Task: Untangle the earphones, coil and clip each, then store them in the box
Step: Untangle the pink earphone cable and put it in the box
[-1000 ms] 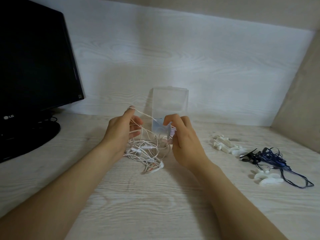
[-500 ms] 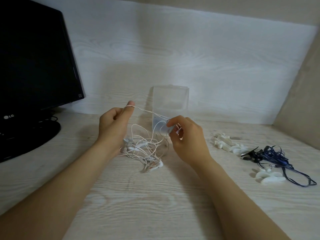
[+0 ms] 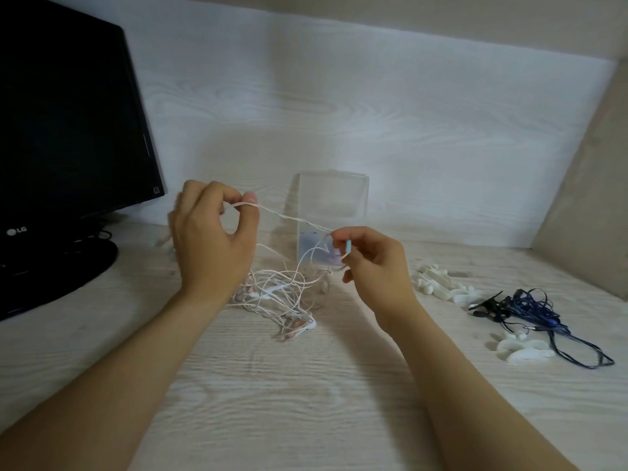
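The left hand (image 3: pixel 210 246) was up off the desk (image 3: pixel 306 402), thumb and forefinger pinched on a thin pale strand (image 3: pixel 289 217); the other fingers were curled in behind. The right hand (image 3: pixel 373 266) sat lower and further right, fingertips nipped on the same strand where a small pale-blue piece rode on the cable; what that piece was could not be made out.

Between the two grips the strand ran nearly straight, its long axis left to right and sloping down toward the right hand; it looked twisted along its run. The rest of the white earphones (image 3: pixel 278 294) lay in a loose tangle on the desk, below the strand and between the two wrists, a little nearer the left; loops rose from it to both hands.

That was the relation to watch: the knot sat under the line, so the likely next move was to draw the strand up and away from the pile. Pulling too hard risked tightening the tangle.

The clear box (image 3: pixel 331 212) stood just behind the right hand's fingertips, lid up; the white clips (image 3: pixel 438 283) lay to the right of that hand, and the blue earphones (image 3: pixel 533 307) further right again. The task looked at an early stage, nothing coiled in the white set yet.
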`<state>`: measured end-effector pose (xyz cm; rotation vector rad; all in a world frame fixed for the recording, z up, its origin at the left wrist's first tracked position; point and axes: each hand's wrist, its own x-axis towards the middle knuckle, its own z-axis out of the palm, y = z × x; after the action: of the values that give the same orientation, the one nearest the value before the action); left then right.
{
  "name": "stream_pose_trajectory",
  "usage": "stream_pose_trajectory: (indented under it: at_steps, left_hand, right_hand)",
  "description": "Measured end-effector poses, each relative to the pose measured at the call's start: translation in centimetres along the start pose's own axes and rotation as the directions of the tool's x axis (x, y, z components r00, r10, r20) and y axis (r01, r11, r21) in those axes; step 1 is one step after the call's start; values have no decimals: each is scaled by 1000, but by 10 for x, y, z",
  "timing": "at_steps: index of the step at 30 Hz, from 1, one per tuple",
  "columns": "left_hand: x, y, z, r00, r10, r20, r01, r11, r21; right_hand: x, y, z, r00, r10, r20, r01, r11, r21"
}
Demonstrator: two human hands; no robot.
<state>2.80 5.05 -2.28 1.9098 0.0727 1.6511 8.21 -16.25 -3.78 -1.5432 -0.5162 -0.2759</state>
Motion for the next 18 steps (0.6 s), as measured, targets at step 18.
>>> stream_pose_trajectory:
  at_steps: [18]
  left_hand:
    - [-22, 59, -3, 191, 98, 977, 782, 586, -212]
  right_hand:
    - [3, -3, -9, 954, 204, -218, -168, 971, 170]
